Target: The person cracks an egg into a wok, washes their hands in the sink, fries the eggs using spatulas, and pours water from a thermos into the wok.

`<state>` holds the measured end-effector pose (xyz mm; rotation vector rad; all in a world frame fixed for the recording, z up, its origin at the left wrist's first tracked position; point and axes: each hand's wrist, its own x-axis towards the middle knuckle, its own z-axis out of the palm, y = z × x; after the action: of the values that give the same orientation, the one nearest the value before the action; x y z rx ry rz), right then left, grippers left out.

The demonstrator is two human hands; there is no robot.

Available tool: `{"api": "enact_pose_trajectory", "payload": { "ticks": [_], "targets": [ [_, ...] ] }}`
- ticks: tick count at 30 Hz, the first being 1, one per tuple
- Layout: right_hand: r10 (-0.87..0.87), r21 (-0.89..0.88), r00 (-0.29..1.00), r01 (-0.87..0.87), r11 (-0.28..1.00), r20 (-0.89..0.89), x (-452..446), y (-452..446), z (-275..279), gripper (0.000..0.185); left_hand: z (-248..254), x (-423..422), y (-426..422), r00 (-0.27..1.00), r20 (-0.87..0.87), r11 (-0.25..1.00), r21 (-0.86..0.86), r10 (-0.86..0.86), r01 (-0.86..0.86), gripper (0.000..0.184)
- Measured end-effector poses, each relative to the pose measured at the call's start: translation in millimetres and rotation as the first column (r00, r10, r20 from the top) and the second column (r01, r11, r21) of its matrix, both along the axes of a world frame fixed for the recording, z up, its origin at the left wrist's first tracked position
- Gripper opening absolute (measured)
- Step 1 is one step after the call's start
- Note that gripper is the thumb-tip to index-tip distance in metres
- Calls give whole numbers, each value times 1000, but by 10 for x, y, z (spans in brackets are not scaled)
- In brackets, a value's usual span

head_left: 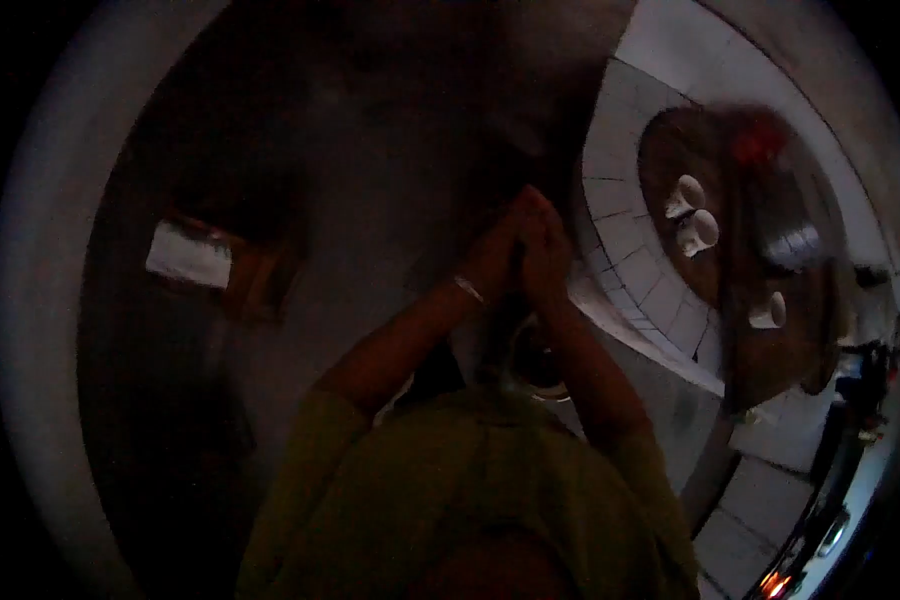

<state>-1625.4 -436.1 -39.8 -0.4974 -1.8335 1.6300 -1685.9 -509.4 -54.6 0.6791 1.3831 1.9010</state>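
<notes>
My left hand [500,248] and my right hand [547,250] are raised in front of my body, pressed together with the fingers closed. Light-coloured bands circle my left wrist. Whatever the fingers hold, if anything, is hidden in the dim light. Below my forearms, close to my body, a round thing with a pale rim [552,396] is partly visible. It is too dark to tell what it is.
To the right, beyond a tiled ledge [620,195], white cup-like things [698,232] sit on a brown surface [705,275]. Another white one [768,310] lies nearer. At left, a white rectangular thing [190,255] rests on a brown wooden piece [260,285]. Small lights glow at lower right.
</notes>
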Motion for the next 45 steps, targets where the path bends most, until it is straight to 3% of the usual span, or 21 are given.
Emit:
{"api": "enact_pose_trajectory", "payload": {
  "ticks": [1,3,7,8,10,12,14,15,17,19,21,22,23,25,29,31,33,34,38,40,45],
  "targets": [
    [-21,21,999,22,1000,-39,-119,103,-13,39,-29,-147,97,999,23,999,-5,-35,35,61],
    [-70,63,993,76,995,-92,-240,171,-99,37,-15,-358,84,848,-526,976,-209,-63,-57,58],
    [-53,-37,987,59,998,150,-431,534,-581,34,-648,-858,260,882,-354,903,-401,-310,156,66],
    [-63,-34,985,69,997,163,-479,594,-661,34,-1110,-1007,363,642,-696,945,-271,-322,181,73],
    [-175,35,935,173,984,309,-541,695,-854,34,-1993,-1338,470,316,-919,943,-140,-237,301,80],
    [-343,135,841,315,939,419,-357,699,-1105,36,-2162,-1421,256,502,-724,878,-338,-473,338,79],
    [-311,425,867,131,896,389,0,701,-1249,35,-2101,-1444,30,706,-311,729,-543,-636,418,77],
    [-29,-140,699,184,973,715,8,804,-984,34,-2115,-1476,-94,757,-137,660,-602,-640,449,77],
    [4,-34,581,41,999,814,293,635,-1150,33,-2205,-1506,-290,763,23,572,-647,-647,505,75],
    [-181,291,851,34,956,493,638,4,-1745,31,-2283,-1586,-395,750,141,496,-670,-646,553,74],
    [-148,-45,919,176,983,364,768,-238,-1659,29,-2356,-1683,-493,731,241,427,-680,-638,596,73],
    [-220,21,867,235,972,448,902,-474,-1635,29,-2390,-1718,-515,716,285,391,-680,-638,620,72],
    [-286,86,802,285,955,525,1041,-702,-1607,28,-2479,-1735,-643,692,311,354,-682,-651,640,71],
    [-249,-403,718,603,688,650,1316,-906,-1569,26,-2585,-1720,-660,667,383,283,-689,-640,667,70],
    [-559,193,595,566,801,577,2344,-1457,-2345,26,-2760,-1395,-527,609,443,164,-704,-658,691,68],
    [-446,-193,544,761,619,711,2372,-1779,-1881,26,-2860,-1328,-423,579,453,118,-710,-678,694,66],
    [-508,-341,548,827,447,664,2745,-2107,-1367,27,-2899,-962,-388,542,448,70,-722,-711,688,65],
    [-540,-501,570,816,288,619,3021,-2360,-1257,29,-2921,-720,-394,521,441,52,-725,-731,687,64],
    [-770,-619,517,757,209,373,4108,-3149,-1383,41,-2886,517,-327,378,449,-64,-707,-810,704,62],
    [-840,-671,301,735,-97,452,4568,-3499,-1133,38,-2865,1232,-276,273,451,-139,-691,-849,709,60],
    [-948,-756,39,615,-226,315,5544,-4321,-1213,38,-2936,2971,-330,40,465,-281,-600,-885,749,57]
  ]
}}
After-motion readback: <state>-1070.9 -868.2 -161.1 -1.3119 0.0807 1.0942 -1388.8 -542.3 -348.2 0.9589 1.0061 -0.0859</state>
